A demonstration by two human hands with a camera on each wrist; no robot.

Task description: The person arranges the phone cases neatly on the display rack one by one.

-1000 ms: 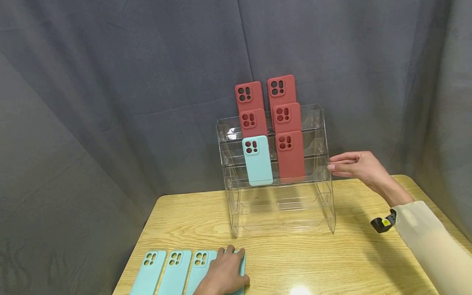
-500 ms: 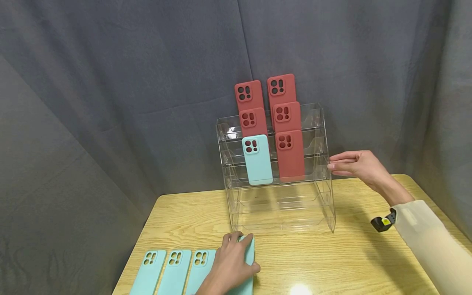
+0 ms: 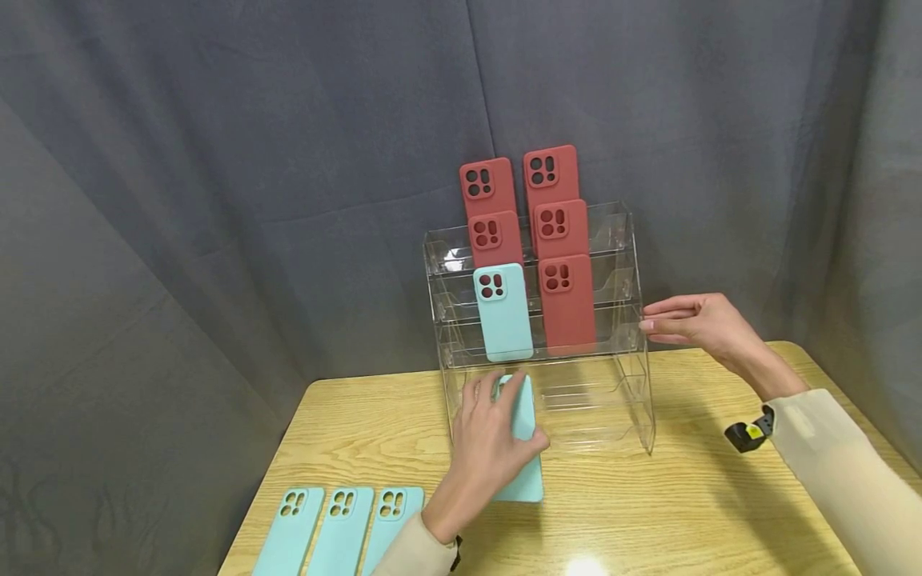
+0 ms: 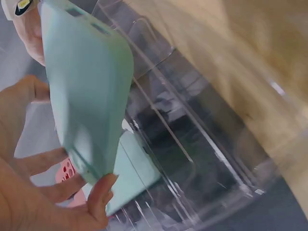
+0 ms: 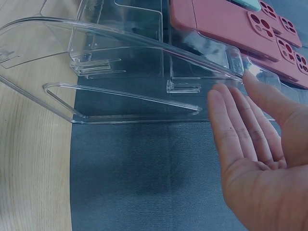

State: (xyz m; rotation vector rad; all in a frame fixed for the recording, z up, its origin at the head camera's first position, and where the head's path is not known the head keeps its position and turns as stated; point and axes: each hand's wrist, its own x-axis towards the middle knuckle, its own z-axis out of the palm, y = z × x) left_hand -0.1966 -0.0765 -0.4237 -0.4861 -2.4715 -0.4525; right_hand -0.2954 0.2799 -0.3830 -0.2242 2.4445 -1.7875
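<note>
My left hand [image 3: 484, 438] grips a mint-green phone case [image 3: 527, 476] by its edges, fingers along one side and thumb on the other. It holds the case tilted in front of the lower tiers of a clear acrylic display stand [image 3: 598, 436]. Close up in the left wrist view, the case's [image 4: 89, 91] bottom end with its port cutouts faces the camera. At the stand's right side, my right hand [image 3: 709, 328] has its fingers straight, with thumb and fingertips touching the side panel. Another mint phone case [image 3: 507, 320] and a red phone case [image 3: 567, 312] stand side by side in the third tier.
Several more red phone cases [image 3: 555, 176] fill the two upper tiers in two columns. Three mint phone cases [image 3: 288, 532] lie in a row at the wooden table's [image 3: 612, 512] front left. A grey curtain [image 3: 346, 160] hangs close behind the stand.
My left hand has picked up the rightmost mint phone case from the row and carried it up and right to the stand's front. The right hand has stayed in place.
</note>
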